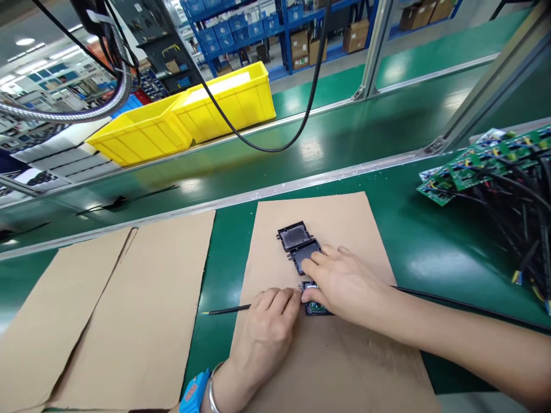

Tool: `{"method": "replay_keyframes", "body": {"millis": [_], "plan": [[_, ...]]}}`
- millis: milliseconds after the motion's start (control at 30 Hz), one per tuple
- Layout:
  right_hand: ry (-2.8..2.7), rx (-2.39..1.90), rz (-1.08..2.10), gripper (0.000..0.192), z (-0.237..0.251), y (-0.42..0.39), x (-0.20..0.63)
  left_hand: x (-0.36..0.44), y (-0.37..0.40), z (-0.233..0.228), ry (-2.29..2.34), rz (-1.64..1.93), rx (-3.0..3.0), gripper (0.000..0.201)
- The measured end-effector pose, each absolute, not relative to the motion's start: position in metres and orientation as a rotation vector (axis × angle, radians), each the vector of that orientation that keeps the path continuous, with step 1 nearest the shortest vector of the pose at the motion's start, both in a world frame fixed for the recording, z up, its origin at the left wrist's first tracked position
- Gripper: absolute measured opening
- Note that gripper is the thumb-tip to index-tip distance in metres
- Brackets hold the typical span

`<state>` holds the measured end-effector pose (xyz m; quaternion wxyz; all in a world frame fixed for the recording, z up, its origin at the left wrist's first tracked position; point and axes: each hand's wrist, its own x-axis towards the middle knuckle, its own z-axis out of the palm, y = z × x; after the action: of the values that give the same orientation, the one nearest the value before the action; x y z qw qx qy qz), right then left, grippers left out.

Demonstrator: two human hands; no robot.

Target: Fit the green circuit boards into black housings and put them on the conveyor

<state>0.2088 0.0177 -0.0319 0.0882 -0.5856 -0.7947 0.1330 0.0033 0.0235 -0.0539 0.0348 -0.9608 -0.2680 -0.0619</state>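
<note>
With our right hand [344, 284] pinching the housing [313, 303] and left fingers [275, 301] curled beside it, a slip could knock the lids [300, 245] askew.

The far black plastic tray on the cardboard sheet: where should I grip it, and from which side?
Probably the black square plastic tray by its two side edges, from above and beyond: it lies flat, open side up, its near edge abutting a second black tray under the right hand.
</note>
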Motion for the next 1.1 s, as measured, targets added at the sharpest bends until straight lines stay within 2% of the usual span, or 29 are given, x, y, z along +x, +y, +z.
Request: {"method": "replay_keyframes", "body": {"millis": [167, 367, 433, 500, 600, 700, 933, 1033, 1100], "plan": [[-2.398, -1.677, 0.338, 0.009, -0.042, 0.029, 0.194, 0.012, 0.023, -0.048, -0.65, 0.023, -2.87, 0.035], [-2.384, -1.531, 0.295, 0.005, -0.039, 0.007, 0.215, 0.002, 0.029, -0.048, -0.819, -0.233, -2.968, 0.037], [-2.279, -1.548, 0.376, 0.014, -0.038, -0.007, 0.23, 0.003, 0.028, -0.04, -0.87, -0.342, -3.028, 0.038], [-2.184, -1.583, 0.496, 0.034, -0.039, -0.02, 0.241, 0.008, 0.025, -0.031, -0.787, -0.389, -3.141, 0.035], [-2.137, -1.6, 0.617, 0.053, -0.046, -0.031, 0.245, 0.02, 0.022, -0.027, -0.508, -0.248, -3.291, 0.035], [-2.14, -1.582, 0.683, 0.051, -0.05, -0.03, 0.241, 0.027, 0.026, -0.037, -0.365, -0.166, -3.232, 0.04], [-2.174, -1.486, 0.804, 0.056, -0.049, -0.021, 0.248, 0.023, 0.033, -0.05, -0.31, -0.187, -3.202, 0.03], [-2.14, -1.47, 0.821, 0.064, -0.052, -0.025, 0.26, 0.022, 0.03, -0.051, -0.347, -0.237, -3.188, 0.031], [-2.08, -1.539, 0.83, 0.052, -0.052, -0.029, 0.268, 0.022, 0.028, -0.053, -0.361, -0.241, -3.195, 0.031]]}}
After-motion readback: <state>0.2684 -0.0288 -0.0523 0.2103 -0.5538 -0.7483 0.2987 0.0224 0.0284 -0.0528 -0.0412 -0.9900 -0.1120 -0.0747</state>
